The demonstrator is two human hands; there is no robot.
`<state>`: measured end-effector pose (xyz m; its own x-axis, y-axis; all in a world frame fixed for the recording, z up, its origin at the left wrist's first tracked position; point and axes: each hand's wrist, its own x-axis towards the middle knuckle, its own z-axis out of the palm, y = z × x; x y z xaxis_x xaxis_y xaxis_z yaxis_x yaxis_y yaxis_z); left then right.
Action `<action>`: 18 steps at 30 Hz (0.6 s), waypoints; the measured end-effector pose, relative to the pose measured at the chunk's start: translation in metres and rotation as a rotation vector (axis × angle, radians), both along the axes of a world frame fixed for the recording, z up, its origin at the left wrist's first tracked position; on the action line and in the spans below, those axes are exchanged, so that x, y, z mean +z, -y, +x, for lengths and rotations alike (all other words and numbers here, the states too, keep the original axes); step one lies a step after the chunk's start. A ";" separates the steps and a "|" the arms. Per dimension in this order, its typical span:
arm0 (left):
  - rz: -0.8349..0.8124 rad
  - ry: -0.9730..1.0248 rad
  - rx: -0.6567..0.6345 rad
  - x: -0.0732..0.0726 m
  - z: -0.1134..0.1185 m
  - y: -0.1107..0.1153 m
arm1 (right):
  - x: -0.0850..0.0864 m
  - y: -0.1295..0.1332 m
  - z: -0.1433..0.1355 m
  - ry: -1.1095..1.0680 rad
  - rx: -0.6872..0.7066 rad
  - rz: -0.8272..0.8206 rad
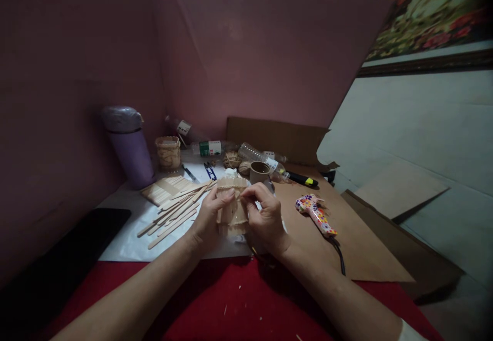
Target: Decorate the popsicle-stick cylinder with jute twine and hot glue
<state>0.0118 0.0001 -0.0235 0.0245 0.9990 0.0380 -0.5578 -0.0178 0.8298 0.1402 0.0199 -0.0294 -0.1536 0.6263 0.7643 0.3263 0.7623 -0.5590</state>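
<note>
A small craft-stick container [233,210] with twine around its rim is held up over the table's front part. My left hand [211,216] grips its left side, the thumb lying across the front. At its right side is my right hand [265,215], thumb and index finger pinched together near the upper edge; whatever is between those fingertips is too small to make out. Loose wooden sticks [181,212] lie fanned on white paper to the left. Behind the container are a mug [260,170] and twine balls [231,159].
A purple tumbler [133,151] and a finished-looking stick cup [168,153] stand at the back left. Plastic bottles [210,148] lie along the back. A patterned glue gun [316,215] with a black cord rests on brown cardboard [358,248]. A black-yellow cutter [303,179] lies behind it.
</note>
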 end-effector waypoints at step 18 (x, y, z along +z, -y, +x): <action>-0.056 0.027 -0.034 0.002 -0.004 -0.001 | 0.007 -0.002 0.007 0.078 0.017 0.040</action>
